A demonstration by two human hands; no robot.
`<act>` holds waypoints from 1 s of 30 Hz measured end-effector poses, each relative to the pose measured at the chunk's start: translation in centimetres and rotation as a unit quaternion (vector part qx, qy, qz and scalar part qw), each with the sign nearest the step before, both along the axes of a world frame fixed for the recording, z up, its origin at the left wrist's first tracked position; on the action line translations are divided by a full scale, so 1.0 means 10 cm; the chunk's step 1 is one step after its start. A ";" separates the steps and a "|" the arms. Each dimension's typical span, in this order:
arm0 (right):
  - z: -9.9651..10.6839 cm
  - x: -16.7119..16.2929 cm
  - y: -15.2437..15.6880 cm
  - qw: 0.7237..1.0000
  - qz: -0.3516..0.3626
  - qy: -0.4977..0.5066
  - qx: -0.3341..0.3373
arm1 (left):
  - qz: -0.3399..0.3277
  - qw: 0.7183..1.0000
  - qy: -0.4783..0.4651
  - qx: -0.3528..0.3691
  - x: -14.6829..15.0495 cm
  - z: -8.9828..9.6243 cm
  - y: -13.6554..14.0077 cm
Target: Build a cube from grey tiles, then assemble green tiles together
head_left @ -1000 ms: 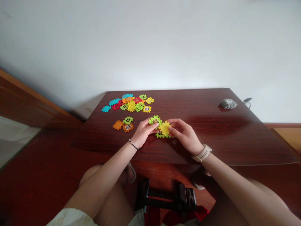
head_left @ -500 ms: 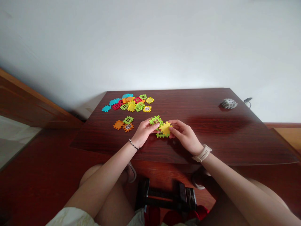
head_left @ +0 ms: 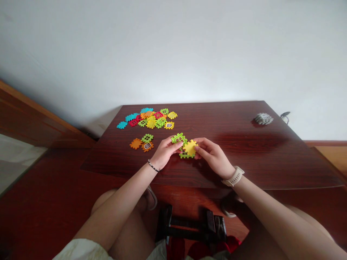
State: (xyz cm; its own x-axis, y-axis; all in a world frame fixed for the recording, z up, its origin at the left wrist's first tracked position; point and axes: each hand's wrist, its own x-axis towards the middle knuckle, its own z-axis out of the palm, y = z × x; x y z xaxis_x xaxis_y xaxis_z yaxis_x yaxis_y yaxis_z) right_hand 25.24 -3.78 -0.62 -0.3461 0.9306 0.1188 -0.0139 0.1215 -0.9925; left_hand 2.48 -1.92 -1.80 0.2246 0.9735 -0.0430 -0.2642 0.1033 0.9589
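Near the front of the dark wooden table, my left hand (head_left: 167, 153) is closed on a green window-patterned interlocking tile (head_left: 179, 137), thumb on its face. My right hand (head_left: 213, 155) pinches a yellow interlocking tile (head_left: 190, 147) between thumb and fingers. The yellow tile's left edge meets the green one; whether their teeth are locked I cannot tell. Below them shows another green tile (head_left: 187, 155), partly covered by the yellow tile. My fingertips behind the tiles are hidden.
A pile of blue, red, orange, green and yellow tiles (head_left: 151, 121) lies at the table's back left. Closer in are an orange tile (head_left: 136, 143), a green tile (head_left: 147, 138) and an orange window tile (head_left: 147, 146). A grey-white stack (head_left: 264, 118) stands at the right.
Almost nothing differs. Both hands keep their hold on the tiles, and the whole view has shifted very slightly.
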 end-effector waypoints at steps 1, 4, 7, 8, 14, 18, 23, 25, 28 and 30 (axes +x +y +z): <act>0.01 0.00 0.00 1.000 0.001 0.001 0.000 | -0.002 1.000 -0.001 0.000 0.00 0.00 0.00; 0.03 0.01 -0.01 1.000 0.006 0.004 -0.005 | -0.008 1.000 -0.001 0.003 0.00 0.01 -0.01; 0.03 0.02 -0.02 1.000 0.007 0.010 -0.014 | -0.018 1.000 -0.002 0.007 -0.01 0.02 -0.02; 0.03 0.02 -0.02 1.000 0.006 0.014 -0.017 | -0.021 1.000 -0.004 0.008 -0.01 0.02 -0.02; 0.06 -0.01 -0.06 0.999 0.017 0.028 -0.033 | -0.034 0.999 -0.018 0.001 0.03 0.03 -0.03; 0.09 -0.02 -0.08 0.999 0.005 0.028 -0.034 | -0.013 1.000 -0.021 0.003 0.04 0.03 -0.03; 0.03 0.02 -0.04 0.996 -0.072 0.045 -0.028 | -0.012 1.000 -0.023 0.011 0.02 0.07 -0.04; -0.01 0.03 -0.02 0.994 -0.098 0.048 -0.019 | -0.020 0.999 -0.023 0.021 0.02 0.09 -0.05; -0.01 0.03 -0.01 0.995 -0.092 0.029 0.006 | -0.057 0.997 -0.017 0.041 0.04 0.10 -0.06; 0.02 0.01 -0.03 0.998 -0.065 0.018 0.017 | -0.080 0.996 -0.008 0.049 0.06 0.08 -0.06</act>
State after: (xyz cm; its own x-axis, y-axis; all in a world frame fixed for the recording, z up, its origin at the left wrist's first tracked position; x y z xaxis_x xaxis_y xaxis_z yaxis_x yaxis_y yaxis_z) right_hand 25.31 -4.09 -0.42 -0.2178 0.9625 0.1616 -0.0316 0.1586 -0.9868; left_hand 3.03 -2.50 -1.02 0.3764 0.9248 0.0548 -0.2679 0.0520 0.9620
